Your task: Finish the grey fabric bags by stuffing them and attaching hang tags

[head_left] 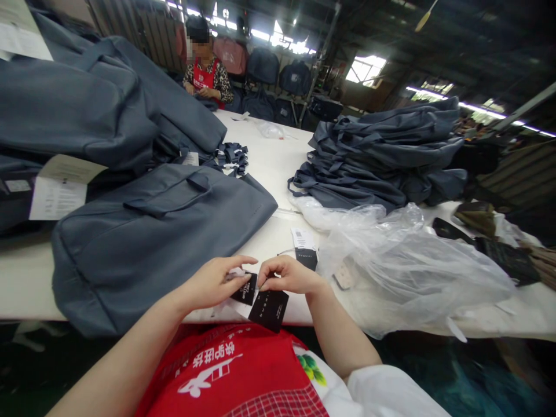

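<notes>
My left hand [212, 282] is closed, thumb and fingers pinching a small black hang tag [245, 291] with white print. Close beside it, my right hand [290, 274] pinches at the top edge of a larger black hang tag [270, 311]. Whether a thin string runs between the fingers is too small to tell. Both tags hang just above the table's front edge. Beyond my right hand lies another tag, black and white [305, 248]. A dark blue bag [174, 231] with handles lies flat to the left, behind my left forearm.
More blue bags [73, 98] are heaped at the left, with a paper card [61, 194] on them. Clear plastic bags [408, 266] cover the right of the white table [269, 156]. Behind them rises a stack of blue bags [382, 153]. A co-worker [206, 78] works at the far end.
</notes>
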